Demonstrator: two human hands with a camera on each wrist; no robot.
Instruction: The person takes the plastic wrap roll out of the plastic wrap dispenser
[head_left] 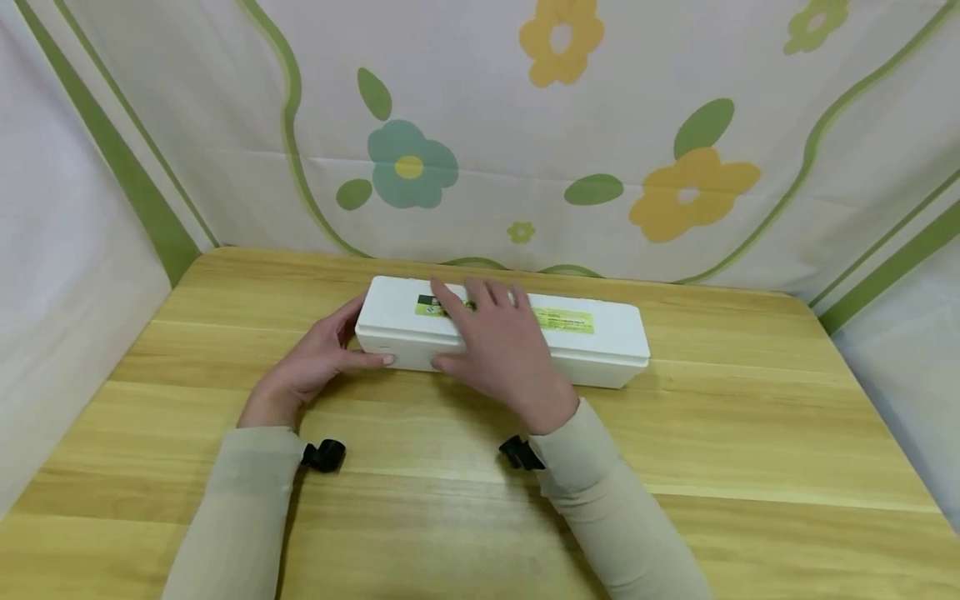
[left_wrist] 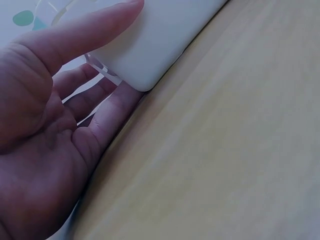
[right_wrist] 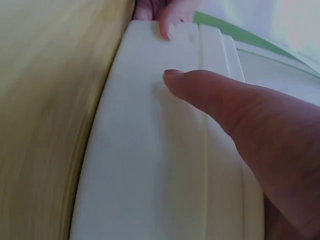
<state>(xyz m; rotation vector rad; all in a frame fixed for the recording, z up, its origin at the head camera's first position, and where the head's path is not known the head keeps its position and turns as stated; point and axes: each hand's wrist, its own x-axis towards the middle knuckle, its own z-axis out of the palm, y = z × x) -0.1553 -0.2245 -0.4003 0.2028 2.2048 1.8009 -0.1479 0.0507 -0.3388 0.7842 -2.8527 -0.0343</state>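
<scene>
A long white lidded box (head_left: 600, 342) with a yellow-green label on its lid sits on the table, lengthwise across in the head view. My left hand (head_left: 318, 354) holds its left end, thumb on the front side and fingers around the end. In the left wrist view those fingers (left_wrist: 112, 110) reach in at the box's lower corner, close to the tabletop. Over the lid spreads my right hand (head_left: 498, 350), its fingers reaching toward the back edge and covering part of the label. The right thumb (right_wrist: 210, 90) lies against the front side below the lid seam.
The wooden table (head_left: 750, 433) has a back edge just behind the box. A white curtain (head_left: 480, 225) with printed flowers and leaves hangs there, and white fabric continues at both sides. A black mount (head_left: 326, 456) is on the left wrist, another (head_left: 521, 452) on the right.
</scene>
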